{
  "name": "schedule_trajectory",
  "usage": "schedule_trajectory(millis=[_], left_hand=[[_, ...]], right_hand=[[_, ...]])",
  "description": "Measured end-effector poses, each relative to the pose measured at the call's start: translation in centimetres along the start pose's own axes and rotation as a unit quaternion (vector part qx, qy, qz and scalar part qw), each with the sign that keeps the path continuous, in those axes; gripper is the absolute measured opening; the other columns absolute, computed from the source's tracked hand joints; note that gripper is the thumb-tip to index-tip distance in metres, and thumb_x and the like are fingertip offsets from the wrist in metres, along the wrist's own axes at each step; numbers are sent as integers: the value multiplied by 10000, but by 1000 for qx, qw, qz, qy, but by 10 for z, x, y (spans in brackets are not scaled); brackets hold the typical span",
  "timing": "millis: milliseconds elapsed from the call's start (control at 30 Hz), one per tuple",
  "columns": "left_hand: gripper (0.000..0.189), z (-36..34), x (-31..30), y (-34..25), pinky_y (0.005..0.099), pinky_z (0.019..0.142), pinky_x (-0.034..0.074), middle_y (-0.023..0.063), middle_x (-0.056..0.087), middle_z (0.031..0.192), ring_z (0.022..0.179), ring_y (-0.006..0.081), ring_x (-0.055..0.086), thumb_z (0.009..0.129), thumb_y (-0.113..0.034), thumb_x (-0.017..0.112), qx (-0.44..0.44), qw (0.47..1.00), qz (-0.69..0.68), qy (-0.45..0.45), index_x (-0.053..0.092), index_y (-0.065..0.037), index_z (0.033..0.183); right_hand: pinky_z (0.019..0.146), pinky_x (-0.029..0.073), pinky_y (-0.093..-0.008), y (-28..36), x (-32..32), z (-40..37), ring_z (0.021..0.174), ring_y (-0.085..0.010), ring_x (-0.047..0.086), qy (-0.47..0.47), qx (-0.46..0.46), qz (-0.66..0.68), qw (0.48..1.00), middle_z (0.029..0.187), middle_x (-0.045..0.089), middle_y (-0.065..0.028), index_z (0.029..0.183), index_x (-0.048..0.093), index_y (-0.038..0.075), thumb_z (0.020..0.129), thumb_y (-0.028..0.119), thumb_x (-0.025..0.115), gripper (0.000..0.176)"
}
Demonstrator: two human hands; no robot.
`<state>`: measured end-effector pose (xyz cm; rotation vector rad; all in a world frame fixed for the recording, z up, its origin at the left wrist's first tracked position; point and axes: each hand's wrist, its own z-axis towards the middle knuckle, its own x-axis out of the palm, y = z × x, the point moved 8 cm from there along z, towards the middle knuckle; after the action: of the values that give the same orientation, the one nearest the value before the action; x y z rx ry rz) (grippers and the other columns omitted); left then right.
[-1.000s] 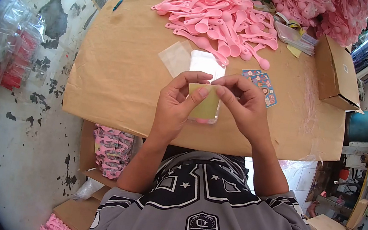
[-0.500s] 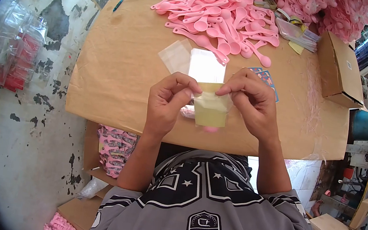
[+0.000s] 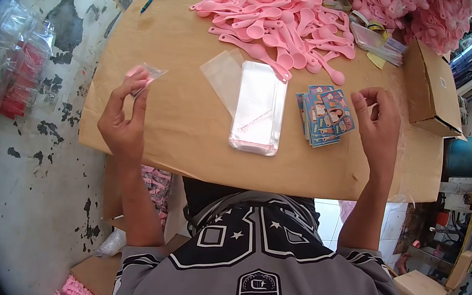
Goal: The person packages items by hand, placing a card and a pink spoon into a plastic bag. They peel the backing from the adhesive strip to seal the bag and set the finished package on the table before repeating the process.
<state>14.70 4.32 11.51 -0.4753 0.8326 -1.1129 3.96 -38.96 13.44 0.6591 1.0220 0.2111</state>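
Note:
My left hand (image 3: 124, 116) is raised over the left part of the table, thumb and fingers pinching a small clear plastic packet (image 3: 153, 73) with something pink in it. My right hand (image 3: 379, 120) holds nothing; its fingers are loosely curled with the thumb apart, just right of a stack of printed cards (image 3: 328, 115). Those cards are blue and multicoloured, lying slightly fanned. Between the hands lies a pile of clear plastic bags (image 3: 259, 105), a loose bag (image 3: 220, 76) sticking out at its left. Beyond it is a big heap of pink spoons (image 3: 286, 25).
The table (image 3: 188, 147) is covered in brown paper. A pen (image 3: 151, 1) lies at the far left. At the right stands a cardboard box (image 3: 433, 88); bags of more pink spoons (image 3: 414, 15) are behind it. Plastic bags (image 3: 15, 62) hang on the left wall.
The hands have moved apart from the middle. My left hand carried the packet to the left, while my right hand let go and moved right beside the cards.

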Motion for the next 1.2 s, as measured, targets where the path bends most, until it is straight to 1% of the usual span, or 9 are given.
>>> schedule_trajectory(millis=[167, 200, 367, 467, 567, 667, 767, 967, 1200], left_hand=[[295, -13, 18, 11, 438, 1200, 402, 156, 714, 1333, 1384, 323, 589, 891, 69, 664, -54, 978, 106, 171, 687, 8, 1179], [246, -13, 25, 2, 438, 1109, 469, 156, 704, 1309, 1285, 328, 633, 923, -68, 727, -7, 986, 82, 144, 695, -4, 1158], [331, -28, 108, 21, 401, 776, 466, 146, 662, 969, 849, 265, 600, 978, -334, 740, -143, 949, 167, 227, 701, -6, 990], [337, -24, 136, -3, 410, 775, 476, 147, 639, 870, 811, 292, 582, 978, -318, 744, -42, 954, 237, 178, 674, 9, 935], [313, -24, 136, 14, 387, 737, 487, 120, 650, 874, 798, 236, 603, 981, -273, 745, -76, 960, 197, 184, 661, 18, 904], [315, -27, 121, 32, 388, 715, 518, 120, 653, 873, 750, 234, 617, 988, -256, 740, -241, 953, 57, 175, 653, 46, 968], [223, -32, 110, 40, 250, 698, 504, 53, 660, 1001, 845, 97, 639, 989, -143, 735, -300, 937, -62, 166, 633, 20, 1102], [480, -39, 123, 25, 241, 719, 534, 59, 680, 986, 845, 115, 665, 937, -32, 773, -278, 930, -158, 181, 504, 21, 1331], [458, -49, 133, 24, 231, 718, 513, 38, 686, 949, 836, 78, 640, 991, -64, 722, -357, 875, -226, 236, 484, -21, 1379]], right_hand=[[698, 468, -324, -38, 26, -17, 775, -160, 566, 77, 78, 30, 994, 861, 614, -71, 985, 691, 0, 935, 308, 807, 333], [687, 467, -319, -41, 32, -20, 763, -151, 569, 95, 90, 54, 990, 848, 615, -66, 986, 690, -2, 928, 299, 816, 331], [628, 456, -263, -44, 42, -17, 718, -78, 580, 95, 125, 161, 974, 802, 653, -14, 952, 684, 11, 956, 218, 797, 236], [629, 463, -245, -40, 38, -15, 721, -52, 582, 75, 114, 247, 959, 816, 673, 4, 927, 671, 22, 998, 215, 761, 225], [626, 470, -231, -43, 35, -18, 724, -39, 583, 55, 101, 295, 948, 834, 676, 13, 947, 661, 28, 1036, 229, 721, 227], [602, 465, -217, -39, 34, -26, 715, -29, 573, 56, 112, 344, 931, 859, 675, 14, 1008, 655, 29, 1059, 230, 689, 210], [572, 449, -202, -30, 37, -33, 697, -21, 555, 76, 122, 400, 905, 886, 675, 9, 1060, 644, 27, 1073, 217, 664, 191], [547, 429, -201, 10, 52, -42, 663, -14, 528, 134, 81, 396, 905, 879, 669, 14, 1106, 655, 9, 1065, 183, 671, 179], [544, 415, -206, 36, 69, -46, 661, -5, 523, 161, 73, 393, 902, 835, 665, 29, 1091, 672, 14, 1049, 176, 690, 167]])
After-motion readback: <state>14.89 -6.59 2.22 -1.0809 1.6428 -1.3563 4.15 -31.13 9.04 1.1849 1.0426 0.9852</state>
